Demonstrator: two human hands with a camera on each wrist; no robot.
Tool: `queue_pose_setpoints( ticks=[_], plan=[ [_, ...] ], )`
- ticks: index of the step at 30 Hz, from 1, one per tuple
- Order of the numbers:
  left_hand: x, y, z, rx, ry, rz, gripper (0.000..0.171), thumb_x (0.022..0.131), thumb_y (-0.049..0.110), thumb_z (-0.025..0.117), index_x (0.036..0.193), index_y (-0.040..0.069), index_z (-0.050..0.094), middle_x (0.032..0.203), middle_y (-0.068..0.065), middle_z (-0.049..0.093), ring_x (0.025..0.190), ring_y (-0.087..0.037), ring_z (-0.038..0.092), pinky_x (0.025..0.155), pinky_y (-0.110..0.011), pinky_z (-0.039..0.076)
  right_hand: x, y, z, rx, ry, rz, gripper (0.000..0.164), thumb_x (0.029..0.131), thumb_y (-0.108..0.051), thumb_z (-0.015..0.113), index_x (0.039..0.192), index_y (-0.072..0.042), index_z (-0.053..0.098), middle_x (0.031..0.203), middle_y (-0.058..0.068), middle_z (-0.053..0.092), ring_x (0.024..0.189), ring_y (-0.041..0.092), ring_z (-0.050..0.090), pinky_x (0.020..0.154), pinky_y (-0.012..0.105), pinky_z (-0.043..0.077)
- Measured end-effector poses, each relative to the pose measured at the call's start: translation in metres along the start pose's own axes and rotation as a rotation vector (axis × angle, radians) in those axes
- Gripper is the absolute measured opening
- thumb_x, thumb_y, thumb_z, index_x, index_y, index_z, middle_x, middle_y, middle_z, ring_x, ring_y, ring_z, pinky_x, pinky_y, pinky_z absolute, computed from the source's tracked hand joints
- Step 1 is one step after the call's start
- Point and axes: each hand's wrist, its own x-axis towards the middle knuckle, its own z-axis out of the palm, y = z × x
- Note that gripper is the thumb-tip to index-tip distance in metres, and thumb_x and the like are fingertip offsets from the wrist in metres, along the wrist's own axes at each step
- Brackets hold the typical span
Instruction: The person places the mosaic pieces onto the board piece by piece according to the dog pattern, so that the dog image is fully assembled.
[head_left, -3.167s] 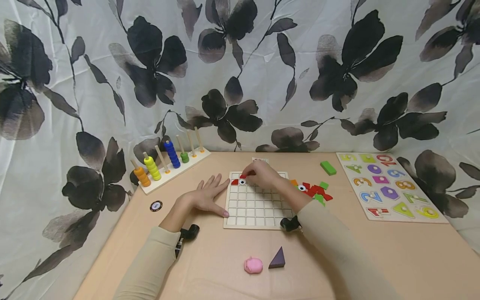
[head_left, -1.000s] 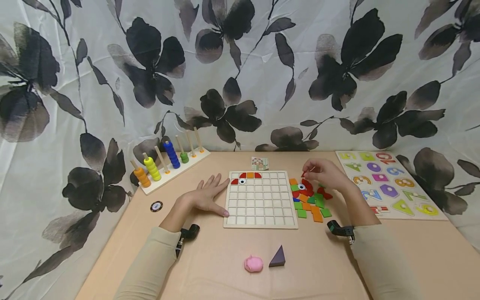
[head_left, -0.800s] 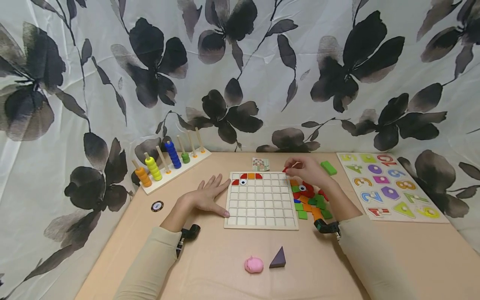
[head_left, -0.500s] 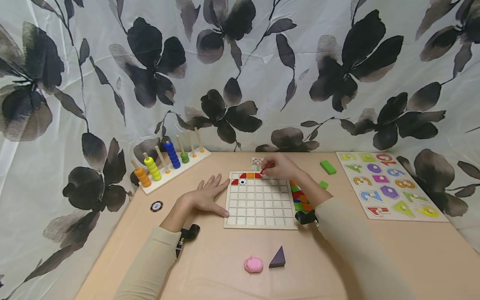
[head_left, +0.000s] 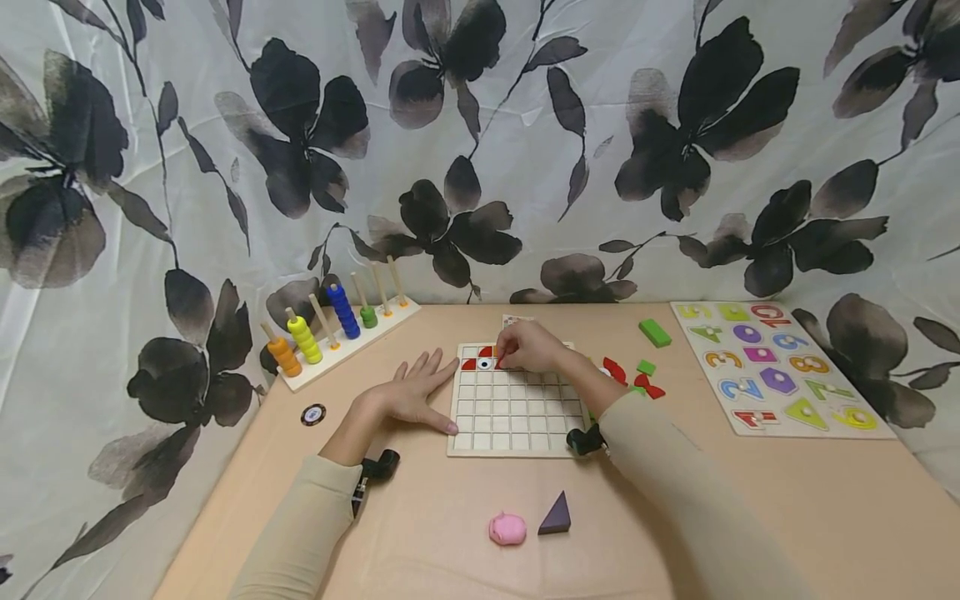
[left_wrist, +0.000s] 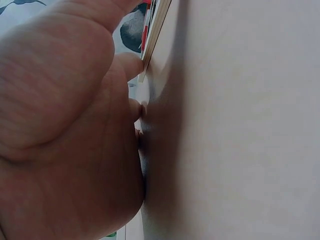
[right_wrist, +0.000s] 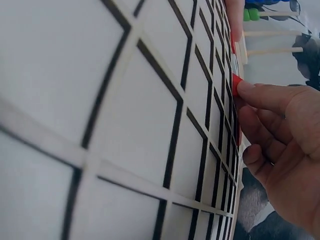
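Observation:
A white grid board with raised lines lies in the middle of the table. My left hand rests spread beside its left edge, thumb and fingertips at the rim; in the left wrist view the palm fills the left side. My right hand pinches a red tile between thumb and finger, right at the second row of cells, just right of the eye tile. A red quarter-round tile sits left of the eye tile. The right hand hides part of the top row.
Loose red tiles and a small green tile lie right of the board, partly behind the right forearm. Around stand a stacking-peg abacus, poker chip, green block, number puzzle, pink pig figure and purple triangular block.
My right hand has carried a red tile from the loose pile leftward over the board to the second row. The left hand has stayed in place at the board's edge.

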Motion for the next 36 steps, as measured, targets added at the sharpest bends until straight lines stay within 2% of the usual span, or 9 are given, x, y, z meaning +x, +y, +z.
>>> queue_pose_setpoints(
  ticks=[5, 11, 17, 23, 26, 29, 31, 36],
  plan=[
    [-0.001, 0.000, -0.001, -0.003, 0.003, -0.003, 0.121, 0.065, 0.076, 0.068, 0.156, 0.024, 0.006, 0.160, -0.013, -0.010, 0.146, -0.035, -0.011, 0.112, -0.061, -0.004, 0.002, -0.001, 0.003, -0.086, 0.003, 0.002, 0.008, 0.079, -0.005, 0.077, 0.081, -0.009, 0.072, 0.074, -0.003, 0.066, 0.069, 0.011, 0.057, 0.062, 0.025, 0.047],
    [0.000, -0.001, 0.000, 0.009, -0.006, -0.005, 0.122, 0.064, 0.079, 0.065, 0.156, 0.026, 0.004, 0.160, -0.013, -0.011, 0.146, -0.034, -0.011, 0.113, -0.060, -0.004, -0.001, -0.002, 0.002, -0.198, -0.027, 0.017, 0.007, 0.083, -0.013, 0.076, 0.089, -0.012, 0.078, 0.082, -0.007, 0.071, 0.076, 0.008, 0.060, 0.069, 0.027, 0.050],
    [0.001, -0.002, 0.000, -0.001, -0.009, -0.011, 0.122, 0.063, 0.079, 0.066, 0.156, 0.027, 0.005, 0.160, -0.012, -0.011, 0.146, -0.033, -0.012, 0.113, -0.061, -0.005, -0.006, 0.000, 0.001, -0.222, -0.062, 0.031, 0.018, 0.084, -0.014, 0.075, 0.101, -0.011, 0.077, 0.093, -0.004, 0.071, 0.082, 0.009, 0.060, 0.072, 0.026, 0.049],
    [0.000, -0.002, 0.000, 0.002, -0.006, -0.002, 0.122, 0.064, 0.079, 0.066, 0.156, 0.026, 0.006, 0.160, -0.012, -0.011, 0.146, -0.034, -0.011, 0.112, -0.061, -0.004, -0.013, 0.003, -0.002, -0.155, -0.066, 0.021, 0.021, 0.085, -0.013, 0.074, 0.106, -0.009, 0.076, 0.092, -0.003, 0.069, 0.079, 0.011, 0.057, 0.068, 0.027, 0.047],
    [0.000, -0.002, 0.001, 0.000, 0.000, 0.006, 0.122, 0.064, 0.079, 0.066, 0.156, 0.025, 0.007, 0.160, -0.013, -0.011, 0.146, -0.034, -0.011, 0.112, -0.062, -0.004, -0.021, 0.003, -0.009, -0.107, -0.042, 0.021, 0.025, 0.087, -0.014, 0.072, 0.111, -0.009, 0.073, 0.091, -0.003, 0.067, 0.074, 0.014, 0.054, 0.064, 0.029, 0.045],
    [0.000, -0.002, 0.001, 0.002, 0.002, 0.003, 0.122, 0.064, 0.079, 0.066, 0.156, 0.025, 0.006, 0.160, -0.012, -0.011, 0.146, -0.034, -0.011, 0.113, -0.061, -0.004, -0.036, 0.002, -0.022, -0.067, 0.021, 0.023, 0.032, 0.088, -0.018, 0.071, 0.120, -0.012, 0.069, 0.095, -0.001, 0.067, 0.074, 0.018, 0.052, 0.062, 0.031, 0.044],
    [0.001, -0.002, 0.001, 0.003, 0.003, 0.000, 0.122, 0.063, 0.079, 0.066, 0.156, 0.025, 0.006, 0.160, -0.012, -0.011, 0.146, -0.034, -0.011, 0.113, -0.061, -0.004, -0.049, 0.003, -0.033, -0.045, 0.070, 0.025, 0.036, 0.088, -0.020, 0.071, 0.123, -0.015, 0.067, 0.101, 0.002, 0.068, 0.077, 0.020, 0.053, 0.063, 0.032, 0.045],
    [0.000, -0.002, 0.001, 0.006, -0.002, -0.010, 0.122, 0.063, 0.079, 0.066, 0.156, 0.027, 0.006, 0.160, -0.012, -0.011, 0.146, -0.033, -0.011, 0.113, -0.060, -0.004, -0.087, 0.013, -0.058, -0.020, 0.185, 0.080, 0.037, 0.088, -0.025, 0.071, 0.125, -0.025, 0.064, 0.114, -0.001, 0.065, 0.084, 0.021, 0.054, 0.065, 0.033, 0.050]
  ],
)
